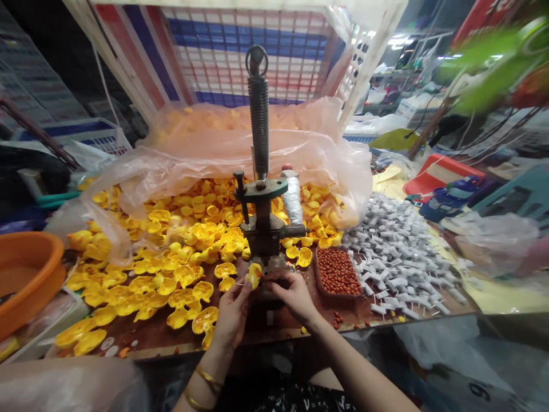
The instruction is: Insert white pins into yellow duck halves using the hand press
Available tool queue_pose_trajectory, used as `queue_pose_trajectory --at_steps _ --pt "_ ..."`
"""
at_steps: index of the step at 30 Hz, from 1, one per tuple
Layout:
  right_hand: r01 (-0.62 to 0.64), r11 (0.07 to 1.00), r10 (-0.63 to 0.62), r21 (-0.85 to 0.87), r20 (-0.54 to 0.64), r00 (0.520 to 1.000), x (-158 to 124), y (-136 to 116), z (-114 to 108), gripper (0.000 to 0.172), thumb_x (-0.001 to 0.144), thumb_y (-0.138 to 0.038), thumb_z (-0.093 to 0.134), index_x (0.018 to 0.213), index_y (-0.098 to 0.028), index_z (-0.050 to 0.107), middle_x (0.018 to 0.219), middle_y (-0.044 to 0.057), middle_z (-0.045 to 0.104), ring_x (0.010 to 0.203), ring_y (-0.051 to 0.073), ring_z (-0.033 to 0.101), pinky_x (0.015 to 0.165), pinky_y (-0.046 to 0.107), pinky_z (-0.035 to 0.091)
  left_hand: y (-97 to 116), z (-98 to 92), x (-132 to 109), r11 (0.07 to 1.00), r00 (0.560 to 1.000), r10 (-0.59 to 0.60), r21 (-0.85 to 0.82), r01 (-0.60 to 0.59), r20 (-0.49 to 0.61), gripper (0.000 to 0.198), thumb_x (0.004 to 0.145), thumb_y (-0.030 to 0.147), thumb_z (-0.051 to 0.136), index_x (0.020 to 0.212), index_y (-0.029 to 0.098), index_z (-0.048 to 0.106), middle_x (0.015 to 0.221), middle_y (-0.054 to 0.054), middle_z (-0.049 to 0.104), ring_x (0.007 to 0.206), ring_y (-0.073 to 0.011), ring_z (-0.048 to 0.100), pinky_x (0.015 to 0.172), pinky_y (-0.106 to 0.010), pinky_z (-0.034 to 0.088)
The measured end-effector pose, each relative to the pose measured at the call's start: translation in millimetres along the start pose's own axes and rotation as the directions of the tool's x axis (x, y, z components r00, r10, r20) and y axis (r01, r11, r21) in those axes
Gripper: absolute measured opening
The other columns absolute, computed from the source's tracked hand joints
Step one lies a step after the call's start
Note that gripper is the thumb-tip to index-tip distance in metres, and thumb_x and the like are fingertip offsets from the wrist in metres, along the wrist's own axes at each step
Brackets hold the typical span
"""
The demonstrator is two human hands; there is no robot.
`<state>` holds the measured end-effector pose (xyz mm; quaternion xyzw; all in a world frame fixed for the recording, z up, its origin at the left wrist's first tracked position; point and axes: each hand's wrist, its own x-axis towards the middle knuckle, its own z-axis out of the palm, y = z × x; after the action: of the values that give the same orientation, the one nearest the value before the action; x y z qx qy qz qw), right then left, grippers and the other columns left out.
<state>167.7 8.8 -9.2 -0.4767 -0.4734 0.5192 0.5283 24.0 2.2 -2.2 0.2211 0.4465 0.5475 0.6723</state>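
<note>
My left hand [234, 312] pinches a small yellow plastic duck piece [254, 274] between thumb and fingers, with a thin white stick jutting out on its left side. It is held in front of the base of a hand press [263, 229] with a tall spring. My right hand [294, 290] is at the right of the duck piece, its thumb and fingertips pinched together. What those fingertips hold, if anything, is too small and dark to make out. Open yellow duck shells [186, 276] lie on the brown table [150, 337] left of my hands.
A tray of small red-brown beads [338, 272] sits right of the press, beside a heap of grey parts with thin pins [398, 263]. Behind, yellow shells spill from a pink plastic bag [240, 143]. An orange basin [30, 274] stands at the left edge; a silver-wrapped object [292, 197] is behind the press.
</note>
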Motion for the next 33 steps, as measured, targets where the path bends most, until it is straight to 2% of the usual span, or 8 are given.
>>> queue_pose_trajectory --at_steps 11,14,18,20,23,27,29,33 --pt "-0.006 0.993 0.018 -0.115 0.105 0.994 9.1 0.0 -7.8 0.014 0.070 -0.028 0.067 0.080 -0.020 0.073 0.083 0.004 0.072 0.081 0.021 0.065 0.079 0.034 0.051 5.0 -7.8 5.5 0.994 0.997 -0.056 0.102 0.050 0.059 0.042 0.056 0.035 0.085 0.091 0.014 0.074 0.097 -0.008 0.074 0.090 -0.0197 0.067 0.082 -0.029 0.051" --pt "0.059 0.937 -0.049 -0.345 0.038 0.998 18.4 13.3 -5.6 0.005 0.070 -0.023 0.069 0.072 -0.019 0.070 0.080 0.004 0.067 0.079 0.019 0.060 0.077 0.033 0.048 4.9 -11.4 21.9 0.939 0.991 0.071 0.327 -0.103 0.110 0.043 0.061 0.038 0.081 0.096 0.015 0.073 0.102 -0.009 0.072 0.096 -0.0237 0.064 0.087 -0.035 0.048" --pt "0.082 0.849 -0.137 -0.523 -0.067 0.988 36.4 17.4 -16.8 0.014 0.064 -0.013 0.072 0.057 -0.020 0.062 0.074 0.003 0.061 0.079 0.019 0.055 0.080 0.034 0.044 1.9 -8.8 51.4 0.641 0.913 0.288 0.650 -0.408 0.289 0.032 0.069 0.041 0.071 0.089 0.016 0.074 0.094 -0.009 0.067 0.095 -0.0252 0.060 0.090 -0.040 0.045" --pt "0.045 0.881 -0.145 -0.472 -0.178 0.973 58.7 -0.3 -34.6 0.015 0.067 -0.020 0.071 0.056 -0.019 0.060 0.066 0.001 0.058 0.072 0.018 0.053 0.076 0.033 0.044 2.2 -5.2 60.4 0.593 0.897 0.292 0.673 -0.442 0.332 0.030 0.070 0.041 0.070 0.088 0.017 0.074 0.092 -0.008 0.064 0.091 -0.0244 0.059 0.088 -0.040 0.045" --pt "0.054 0.914 -0.178 -0.403 -0.278 0.944 114.1 -56.3 -62.1 0.028 0.082 -0.041 0.055 0.071 -0.016 0.062 0.066 0.001 0.057 0.072 0.017 0.055 0.071 0.030 0.045 5.5 -0.4 63.6 0.530 0.869 0.276 0.689 -0.494 0.411 0.025 0.071 0.037 0.068 0.087 0.018 0.074 0.094 -0.008 0.060 0.091 -0.0240 0.058 0.089 -0.039 0.044" --pt "0.147 0.973 -0.182 -0.178 -0.205 0.962 158.9 -141.8 -58.4 0.051 0.089 -0.059 0.039 0.085 -0.013 0.061 0.068 0.002 0.056 0.063 0.013 0.055 0.061 0.026 0.046 9.2 1.6 61.0 0.408 0.820 0.239 0.712 -0.571 0.520 0.016 0.076 0.030 0.062 0.082 0.019 0.071 0.097 -0.009 0.059 0.094 -0.0248 0.056 0.089 -0.039 0.043" --pt "0.351 0.927 -0.376 -0.135 -0.277 0.885 135.9 -163.4 -41.0 0.046 0.086 -0.059 0.048 0.087 -0.015 0.059 0.070 0.001 0.055 0.061 0.010 0.053 0.058 0.024 0.044 9.3 0.8 61.1 0.414 0.821 0.234 0.711 -0.569 0.521 0.012 0.075 0.028 0.063 0.080 0.020 0.071 0.095 -0.008 0.059 0.094 -0.0247 0.055 0.088 -0.038 0.043" --pt "0.654 0.693 -0.714 -0.304 -0.415 0.563 59.3 -161.7 -16.3 0.031 0.085 -0.050 0.056 0.095 -0.020 0.056 0.080 -0.001 0.055 0.067 0.010 0.054 0.062 0.024 0.045 8.2 -0.2 65.6 0.459 0.838 0.231 0.704 -0.541 0.494 0.010 0.069 0.027 0.068 0.076 0.021 0.071 0.093 -0.007 0.060 0.093 -0.0248 0.055 0.089 -0.038 0.042"
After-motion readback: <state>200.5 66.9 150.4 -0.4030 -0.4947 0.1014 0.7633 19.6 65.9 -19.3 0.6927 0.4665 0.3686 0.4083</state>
